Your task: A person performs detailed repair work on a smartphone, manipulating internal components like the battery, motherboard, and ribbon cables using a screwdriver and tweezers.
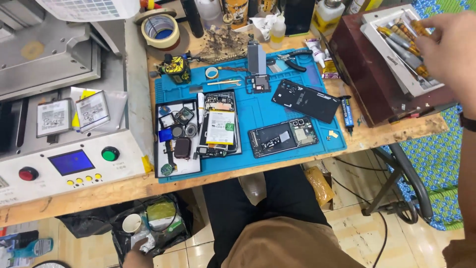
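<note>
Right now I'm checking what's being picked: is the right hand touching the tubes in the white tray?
Touching. The head view shows the right hand with its fingers lying on the gold-capped tubes in the white tray, no gap visible.

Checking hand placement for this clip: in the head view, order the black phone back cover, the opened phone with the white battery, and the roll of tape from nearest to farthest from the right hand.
From the right hand, reaching into the tray at upper right:
1. Black phone back cover, right part of the blue mat.
2. Opened phone with the white battery, mat's middle-left.
3. Roll of tape, far back left.
</note>
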